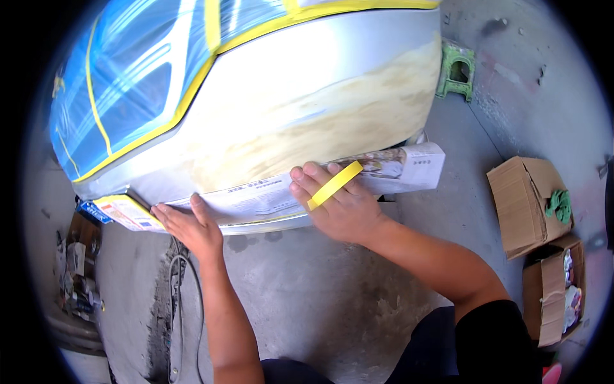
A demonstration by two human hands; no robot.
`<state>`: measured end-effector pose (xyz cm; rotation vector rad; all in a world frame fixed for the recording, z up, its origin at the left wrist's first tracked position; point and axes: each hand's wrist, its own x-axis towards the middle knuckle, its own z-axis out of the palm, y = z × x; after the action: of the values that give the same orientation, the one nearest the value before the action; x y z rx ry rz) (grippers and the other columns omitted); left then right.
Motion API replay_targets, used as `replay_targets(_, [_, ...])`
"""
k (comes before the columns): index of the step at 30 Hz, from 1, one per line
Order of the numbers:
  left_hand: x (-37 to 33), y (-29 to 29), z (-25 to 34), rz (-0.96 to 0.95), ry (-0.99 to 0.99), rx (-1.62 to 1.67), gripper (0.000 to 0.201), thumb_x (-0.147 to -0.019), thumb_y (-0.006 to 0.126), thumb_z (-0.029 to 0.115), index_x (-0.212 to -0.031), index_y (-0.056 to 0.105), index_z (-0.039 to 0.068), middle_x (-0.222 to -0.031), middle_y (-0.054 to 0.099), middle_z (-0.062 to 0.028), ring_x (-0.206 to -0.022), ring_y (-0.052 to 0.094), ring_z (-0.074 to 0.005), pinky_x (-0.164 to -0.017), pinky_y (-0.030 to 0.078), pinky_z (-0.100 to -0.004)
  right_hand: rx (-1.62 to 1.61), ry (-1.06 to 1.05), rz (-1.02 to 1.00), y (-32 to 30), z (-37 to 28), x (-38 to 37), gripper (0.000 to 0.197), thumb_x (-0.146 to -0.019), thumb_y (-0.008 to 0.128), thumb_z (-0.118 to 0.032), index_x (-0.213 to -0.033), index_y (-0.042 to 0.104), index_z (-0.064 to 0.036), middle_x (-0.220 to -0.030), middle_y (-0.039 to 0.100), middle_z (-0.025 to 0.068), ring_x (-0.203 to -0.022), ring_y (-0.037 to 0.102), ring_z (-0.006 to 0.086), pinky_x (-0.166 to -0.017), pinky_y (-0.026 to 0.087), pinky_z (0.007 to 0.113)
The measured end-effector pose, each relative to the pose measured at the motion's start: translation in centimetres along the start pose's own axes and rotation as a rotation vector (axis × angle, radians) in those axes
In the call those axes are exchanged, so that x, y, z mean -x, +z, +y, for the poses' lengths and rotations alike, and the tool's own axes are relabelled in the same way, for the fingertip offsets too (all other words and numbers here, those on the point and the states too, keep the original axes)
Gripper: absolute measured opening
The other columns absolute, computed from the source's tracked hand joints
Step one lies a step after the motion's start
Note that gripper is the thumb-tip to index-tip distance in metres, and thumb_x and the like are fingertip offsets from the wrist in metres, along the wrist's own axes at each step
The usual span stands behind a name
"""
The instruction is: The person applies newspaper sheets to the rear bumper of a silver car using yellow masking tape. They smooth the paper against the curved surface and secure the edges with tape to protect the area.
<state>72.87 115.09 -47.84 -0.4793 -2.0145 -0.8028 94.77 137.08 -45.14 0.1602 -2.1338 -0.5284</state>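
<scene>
A strip of printed newspaper [256, 200] lies along the lower edge of a car panel [288, 83], which shows white and tan sanded patches. My left hand [197, 232] rests on the paper's left part, fingers stretched out and holding nothing. Farther right, my right hand [348, 216] presses its fingertips on the paper, with a roll of yellow masking tape [335, 186] looped around its fingers. Past that hand the strip's right end juts free beyond the panel. Another masked piece [130, 213] with yellow tape borders sits left of my left hand.
Blue plastic film [141, 83] edged with yellow tape covers the upper car. A green stool [456, 70] stands far right. Two cardboard boxes [521, 205] sit on the right, one under a green cloth [559, 206]. A grey cable [201, 307] runs along the concrete floor.
</scene>
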Motion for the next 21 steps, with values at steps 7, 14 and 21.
replay_targets(7, [0.0,0.2,-0.3,0.002,-0.023,0.003,0.084,-0.102,0.045,0.048,-0.144,0.022,-0.021,-0.152,0.020,-0.0410,-0.145,0.018,-0.0494,-0.120,0.015,-0.0524,0.072,0.067,0.002,-1.1,5.0,3.5,0.037,-0.088,0.058,-0.020,-0.123,0.061,-0.0080,-0.139,0.057,0.0060,-0.140,0.042,0.0250,-0.116,0.030,0.046])
replay_targets(14, [-0.5,-0.1,-0.7,-0.011,-0.056,-0.023,0.082,-0.103,0.043,0.047,-0.145,0.021,-0.019,-0.152,0.020,-0.0403,-0.145,0.018,-0.0490,-0.120,0.015,-0.0522,0.066,0.096,0.015,-1.7,8.4,6.0,0.054,-0.086,0.060,-0.032,-0.133,0.054,-0.0076,-0.149,0.046,0.0095,-0.144,0.036,0.0289,-0.119,0.024,0.050])
replay_targets(21, [-0.2,0.2,-0.5,-0.013,-0.062,-0.024,0.080,-0.104,0.041,0.046,-0.146,0.021,-0.018,-0.152,0.020,-0.0398,-0.145,0.019,-0.0492,-0.119,0.015,-0.0520,0.064,0.164,-0.061,-1.6,11.7,9.0,0.078,-0.088,0.058,-0.043,-0.149,0.033,-0.0016,-0.157,0.030,0.0203,-0.146,0.028,0.0393,-0.120,0.019,0.055])
